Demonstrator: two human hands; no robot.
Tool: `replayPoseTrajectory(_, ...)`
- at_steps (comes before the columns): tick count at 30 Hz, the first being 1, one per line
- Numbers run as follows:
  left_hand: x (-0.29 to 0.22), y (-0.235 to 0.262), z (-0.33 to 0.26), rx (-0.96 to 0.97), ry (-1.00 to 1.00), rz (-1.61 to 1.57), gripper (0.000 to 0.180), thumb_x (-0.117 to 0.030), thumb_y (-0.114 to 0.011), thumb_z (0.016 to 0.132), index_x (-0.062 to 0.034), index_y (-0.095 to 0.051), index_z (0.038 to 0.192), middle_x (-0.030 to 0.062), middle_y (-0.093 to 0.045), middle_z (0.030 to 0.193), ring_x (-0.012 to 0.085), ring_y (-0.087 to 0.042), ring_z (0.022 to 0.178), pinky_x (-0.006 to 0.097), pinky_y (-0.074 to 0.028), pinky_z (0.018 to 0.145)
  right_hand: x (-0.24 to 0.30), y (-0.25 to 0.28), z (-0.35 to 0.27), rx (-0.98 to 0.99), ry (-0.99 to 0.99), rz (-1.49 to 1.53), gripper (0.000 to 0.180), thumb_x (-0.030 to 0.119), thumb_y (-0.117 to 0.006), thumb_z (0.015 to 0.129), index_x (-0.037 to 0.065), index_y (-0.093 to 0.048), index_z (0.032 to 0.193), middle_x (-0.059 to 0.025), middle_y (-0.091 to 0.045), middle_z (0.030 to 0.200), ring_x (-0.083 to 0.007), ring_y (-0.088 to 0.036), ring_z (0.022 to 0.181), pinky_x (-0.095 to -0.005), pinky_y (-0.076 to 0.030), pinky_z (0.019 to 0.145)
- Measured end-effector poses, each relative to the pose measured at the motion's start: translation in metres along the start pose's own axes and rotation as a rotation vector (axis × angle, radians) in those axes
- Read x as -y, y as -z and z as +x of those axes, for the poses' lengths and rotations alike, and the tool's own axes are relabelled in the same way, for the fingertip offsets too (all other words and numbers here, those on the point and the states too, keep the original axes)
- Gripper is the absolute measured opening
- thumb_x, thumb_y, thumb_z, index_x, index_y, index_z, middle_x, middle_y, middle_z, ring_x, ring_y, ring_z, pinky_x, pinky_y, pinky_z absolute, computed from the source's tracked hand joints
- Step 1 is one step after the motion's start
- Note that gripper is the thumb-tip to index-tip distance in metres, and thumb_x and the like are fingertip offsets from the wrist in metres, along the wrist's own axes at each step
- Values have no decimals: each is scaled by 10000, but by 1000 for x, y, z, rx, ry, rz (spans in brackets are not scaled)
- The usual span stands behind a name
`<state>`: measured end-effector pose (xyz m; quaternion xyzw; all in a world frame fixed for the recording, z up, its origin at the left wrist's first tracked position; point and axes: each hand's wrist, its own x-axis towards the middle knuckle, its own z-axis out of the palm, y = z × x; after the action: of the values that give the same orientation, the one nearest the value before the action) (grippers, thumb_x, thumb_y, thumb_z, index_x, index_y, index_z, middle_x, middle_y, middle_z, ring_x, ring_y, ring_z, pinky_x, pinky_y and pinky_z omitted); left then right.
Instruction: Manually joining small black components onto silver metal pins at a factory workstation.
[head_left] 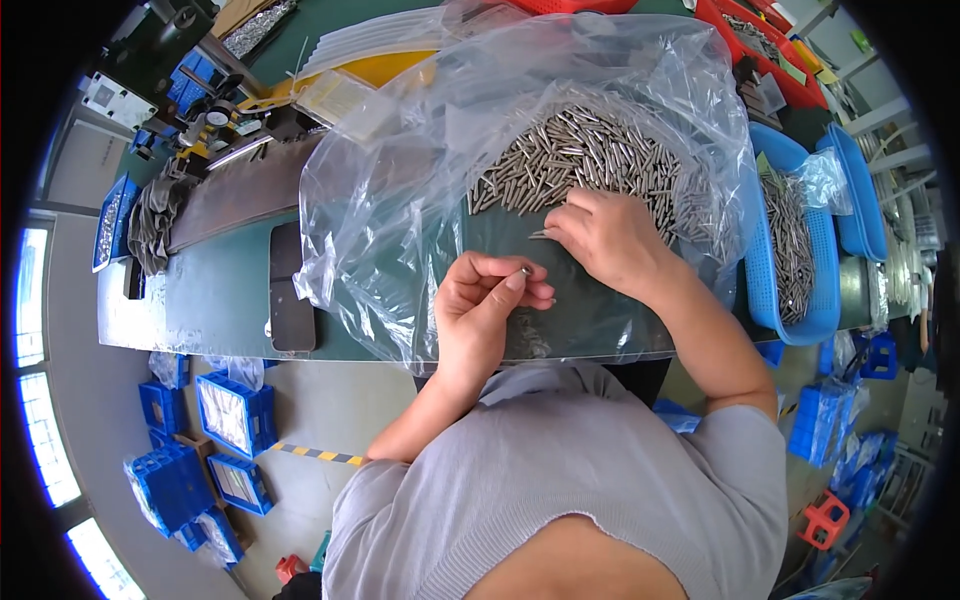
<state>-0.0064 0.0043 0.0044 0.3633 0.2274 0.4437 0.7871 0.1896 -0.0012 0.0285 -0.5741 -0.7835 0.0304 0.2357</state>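
Fingers (520,275) around slim steel pin (526,269)

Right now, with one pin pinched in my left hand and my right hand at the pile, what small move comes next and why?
Probably draw the right hand back from the heap of metal pins with the single pin at its fingertips. The left hand already pinches one small pin just beside it.

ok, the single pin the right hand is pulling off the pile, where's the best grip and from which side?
Grip the pin at its bare near end, coming from the open green mat side. It lies flat, jutting left of the right hand fingertips; the far side is crowded by the pile of metal pins on the clear plastic bag. The left hand already pinches another small piece.
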Motion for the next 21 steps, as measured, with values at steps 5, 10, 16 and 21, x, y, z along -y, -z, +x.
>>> replayPoseTrajectory(5,0,-1,1,3,-7,-6,41,24,-506,899,38,-509,938,179,-616,956,219,-645,786,337,-562,709,-6,9,0,-58,-52,218,108,117,-683,733,71,-619,808,-67,-555,727,-253,-580,639,-351,-456,535)
replayPoseTrajectory(10,1,0,0,-5,-18,0,41,24,-504,899,39,-511,937,184,-619,948,219,-646,784,338,-562,707,-2,3,-3,93,-3,202,120,111,-698,712,77,-624,800,-65,-567,728,-255,-586,648,-355,-459,550)
replayPoseTrajectory(16,0,-3,1,-9,-8,4,43,26,-505,899,41,-510,939,187,-620,952,222,-647,787,338,-562,709,0,-2,-4,42,1,201,104,107,-667,752,60,-608,824,-63,-576,737,-237,-580,638,-343,-455,559)
replayPoseTrajectory(21,1,-2,1,-13,-14,23,51,24,-504,902,43,-507,949,187,-622,952,221,-648,787,336,-563,710,5,24,1,92,-221,708,40,42,-595,814,9,-573,815,-15,-511,695,-77,-463,608,-238,-384,543)
